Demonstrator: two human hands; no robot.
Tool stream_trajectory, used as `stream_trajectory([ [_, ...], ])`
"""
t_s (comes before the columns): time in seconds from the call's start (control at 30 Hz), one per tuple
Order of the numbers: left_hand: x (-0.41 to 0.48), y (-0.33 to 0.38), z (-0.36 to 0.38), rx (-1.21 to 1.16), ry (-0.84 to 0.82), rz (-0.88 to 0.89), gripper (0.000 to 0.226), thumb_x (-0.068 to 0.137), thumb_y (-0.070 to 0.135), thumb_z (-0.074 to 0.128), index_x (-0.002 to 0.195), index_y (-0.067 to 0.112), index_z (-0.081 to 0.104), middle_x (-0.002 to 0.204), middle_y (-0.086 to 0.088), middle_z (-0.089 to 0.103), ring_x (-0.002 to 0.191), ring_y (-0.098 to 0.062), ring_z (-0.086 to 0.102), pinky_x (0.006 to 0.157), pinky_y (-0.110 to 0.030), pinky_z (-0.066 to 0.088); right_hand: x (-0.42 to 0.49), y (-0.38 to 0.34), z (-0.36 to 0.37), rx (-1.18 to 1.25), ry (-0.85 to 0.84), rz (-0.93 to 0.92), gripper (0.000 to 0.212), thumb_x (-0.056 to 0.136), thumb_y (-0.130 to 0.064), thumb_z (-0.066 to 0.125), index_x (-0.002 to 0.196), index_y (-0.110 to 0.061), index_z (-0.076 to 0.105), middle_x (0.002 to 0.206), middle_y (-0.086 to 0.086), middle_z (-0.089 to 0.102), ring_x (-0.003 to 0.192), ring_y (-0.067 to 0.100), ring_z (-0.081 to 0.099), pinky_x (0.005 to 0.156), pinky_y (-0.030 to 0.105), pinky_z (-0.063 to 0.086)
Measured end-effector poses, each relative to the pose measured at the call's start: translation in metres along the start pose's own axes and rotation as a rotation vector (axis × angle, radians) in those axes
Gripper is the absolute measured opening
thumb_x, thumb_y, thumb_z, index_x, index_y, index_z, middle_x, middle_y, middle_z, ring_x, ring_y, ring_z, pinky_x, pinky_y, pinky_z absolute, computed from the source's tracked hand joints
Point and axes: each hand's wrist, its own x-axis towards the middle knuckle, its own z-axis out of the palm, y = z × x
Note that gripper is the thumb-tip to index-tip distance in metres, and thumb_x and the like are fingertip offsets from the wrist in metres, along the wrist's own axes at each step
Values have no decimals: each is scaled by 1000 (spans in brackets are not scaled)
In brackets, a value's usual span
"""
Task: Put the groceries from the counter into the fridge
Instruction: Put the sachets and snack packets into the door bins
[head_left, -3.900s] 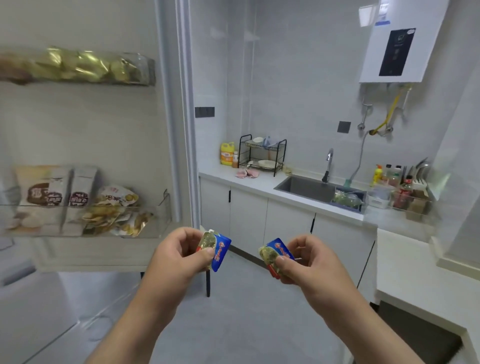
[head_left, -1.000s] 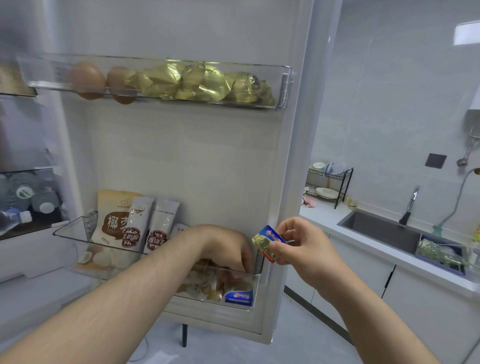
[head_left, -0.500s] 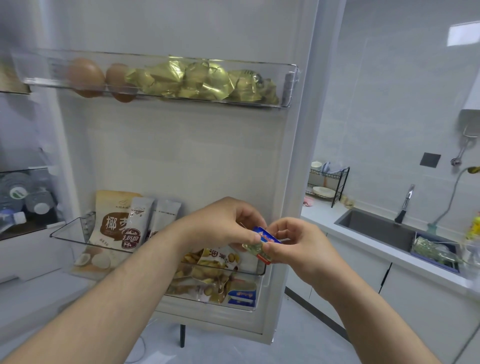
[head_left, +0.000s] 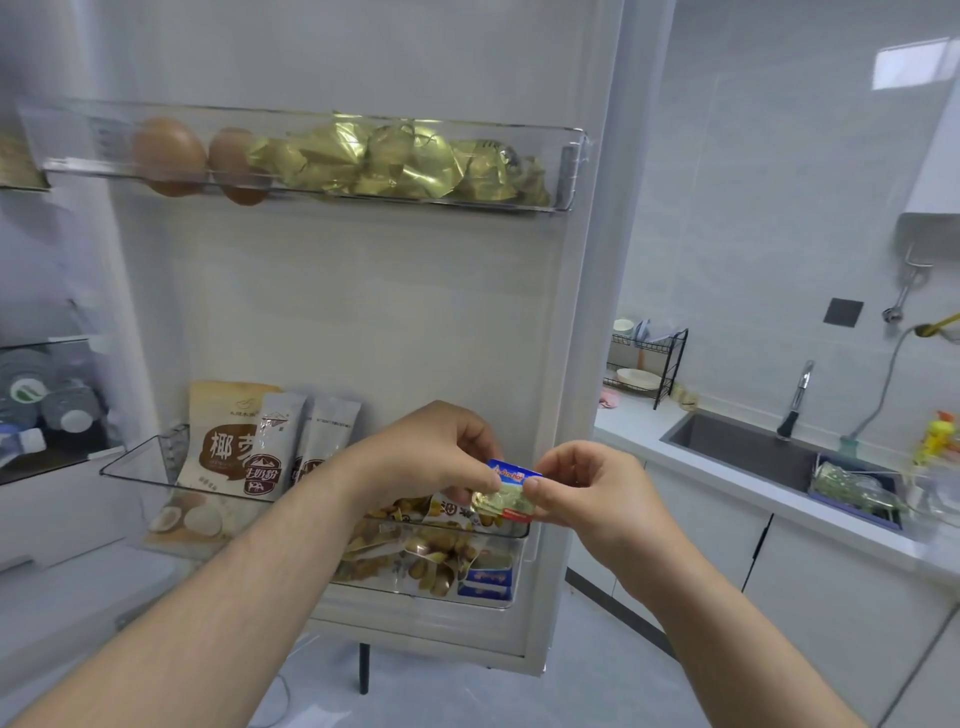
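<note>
Both the left hand (head_left: 441, 457) and the right hand (head_left: 587, 493) pinch one small butter packet (head_left: 511, 491) above the lower fridge door bin (head_left: 156, 480).

"Anchor" reads clearly on the blue butter packet (head_left: 511, 480). There's a big "椰" on the tan bag (head_left: 221, 441), and "奶粉" on the grey sachet (head_left: 267, 452) beside it.
</note>
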Motion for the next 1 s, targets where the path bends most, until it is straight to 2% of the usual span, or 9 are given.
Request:
stream_trajectory([
  [0.13,7,-9,1,28,44,-82,9,82,8,73,89,10,67,84,-8,72,68,-11,69,64,-28,59,0,1,-3,-41,6,9,9,90,-7,69,81,-9,68,67,1,71,67,13,68,69,36,61],
  [0.27,12,-15,5,63,17,-161,9,81,7,73,84,12,66,86,-9,71,73,-12,68,60,-22,56,-2,5,-5,-83,12,18,15,93,-9,63,80,-14,68,66,-2,67,68,14,64,65,29,58],
  [0.4,13,-18,9,131,-66,-209,10,78,11,75,85,14,69,86,-5,72,73,-11,68,64,-23,56,-2,9,-4,-113,-11,37,15,93,-10,62,81,-16,69,71,2,68,72,17,65,67,29,58],
  [0.6,14,-14,9,309,-195,-197,14,77,19,74,90,18,70,84,2,73,73,-10,67,76,-32,57,-3,11,-2,-191,-30,15,13,92,-12,63,83,-19,69,74,-1,68,72,11,64,66,26,59],
  [0.67,14,-12,8,366,-230,-189,16,78,22,74,93,19,71,87,2,74,79,-13,69,78,-34,57,-3,11,-1,-218,-41,5,12,91,-13,64,82,-20,69,74,-2,67,72,9,63,67,29,60],
  [0.8,13,-14,7,402,-269,-195,15,74,27,77,87,21,75,85,3,75,74,-11,68,71,-30,55,-4,13,-1,-275,-48,-18,9,88,-16,67,82,-22,70,74,-3,68,72,11,65,73,39,60],
  [0.9,11,-14,7,432,-307,-217,19,72,28,78,89,19,77,86,1,76,83,-17,72,77,-35,58,-4,15,-1,-314,-58,-38,9,88,-15,68,82,-22,70,75,-4,68,72,10,64,73,39,60],
  [1.0,11,-13,8,435,-314,-198,22,74,31,78,92,19,77,86,2,76,83,-16,72,78,-35,58,-4,16,0,-334,-54,-56,10,87,-15,69,81,-23,70,72,-6,67,68,7,63,72,37,60],
])
